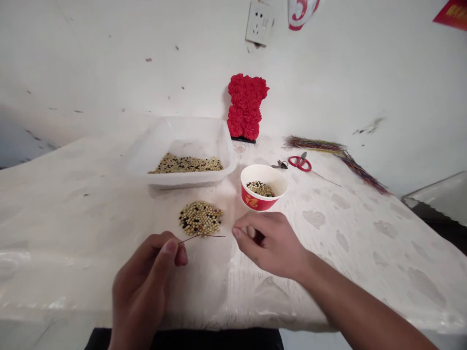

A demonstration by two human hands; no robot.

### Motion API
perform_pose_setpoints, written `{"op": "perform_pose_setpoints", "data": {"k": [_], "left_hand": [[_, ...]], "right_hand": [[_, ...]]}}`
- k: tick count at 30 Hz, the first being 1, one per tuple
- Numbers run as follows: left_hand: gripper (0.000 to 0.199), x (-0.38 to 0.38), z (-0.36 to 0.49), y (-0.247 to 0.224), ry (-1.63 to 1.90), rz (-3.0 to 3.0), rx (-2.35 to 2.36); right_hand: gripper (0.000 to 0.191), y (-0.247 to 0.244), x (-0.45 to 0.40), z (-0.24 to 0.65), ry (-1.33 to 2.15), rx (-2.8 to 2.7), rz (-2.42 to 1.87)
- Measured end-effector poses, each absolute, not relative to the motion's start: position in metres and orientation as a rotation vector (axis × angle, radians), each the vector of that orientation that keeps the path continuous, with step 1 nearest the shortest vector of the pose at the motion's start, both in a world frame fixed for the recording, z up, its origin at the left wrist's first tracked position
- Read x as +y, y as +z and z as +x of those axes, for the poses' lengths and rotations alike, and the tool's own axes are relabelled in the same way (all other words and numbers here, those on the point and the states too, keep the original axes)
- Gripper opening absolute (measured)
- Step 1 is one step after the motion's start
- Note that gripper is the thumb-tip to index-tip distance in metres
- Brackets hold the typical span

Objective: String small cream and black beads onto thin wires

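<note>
The left hand [146, 279] pinches one end of a thin dark wire [213, 236] between its thumb and pointer finger. The wire has a small bend in it, and its free end sticks out toward the right hand [272, 243], across the near edge of a round pile of beads [200, 218]. The right hand's thumb and pointer finger are pressed together at the tips, just past the wire's end, with a small gap between. I cannot tell if a bead is tucked in there. The pile is mostly cream beads with some black ones, and it sits right on the pale, shiny tablecloth [73, 233]. Behind the pile is a white plastic tub [191, 181] with more beads of the same kind spread on its bottom. Just behind the right hand stands a paper bowl [251, 201], red outside with a gold Chinese sign, and it has some beads in it too. To the right of the bowl and farther back are a small dark thing [280, 165], too small to name, and scissors [300, 164] with red handles. A long bunch of thin colored strands [315, 144] lies behind the scissors. Near the wall is a red figure made of roses [246, 107].
</note>
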State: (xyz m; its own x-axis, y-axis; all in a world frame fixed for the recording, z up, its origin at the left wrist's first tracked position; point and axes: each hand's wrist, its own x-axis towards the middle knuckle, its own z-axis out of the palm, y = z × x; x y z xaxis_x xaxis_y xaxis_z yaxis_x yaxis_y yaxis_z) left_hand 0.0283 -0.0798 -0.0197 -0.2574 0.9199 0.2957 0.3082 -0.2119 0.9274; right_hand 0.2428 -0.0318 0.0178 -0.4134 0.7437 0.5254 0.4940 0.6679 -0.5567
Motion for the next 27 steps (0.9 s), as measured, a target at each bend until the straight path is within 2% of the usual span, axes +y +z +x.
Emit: {"op": "perform_pose_setpoints", "data": {"k": [12,18,25,27], "left_hand": [[0.023,-0.082,0.033,-0.017,1.638,1.180,1.298],[0.027,-0.083,0.035,-0.010,1.454,1.287,1.447],[0.027,-0.082,0.043,-0.004,1.323,1.488,1.605],[0.025,-0.083,0.046,-0.004,1.287,1.489,1.611]], "right_hand": [[0.011,0.007,-0.035,0.238,0.683,-2.138,-1.052],[0.021,0.001,-0.034,0.239,0.816,-2.078,-1.016],[0.017,0.002,-0.034,0.242,0.852,-2.231,-0.866],[0.022,0.003,-0.033,0.242,0.845,-2.255,-0.855]]}}
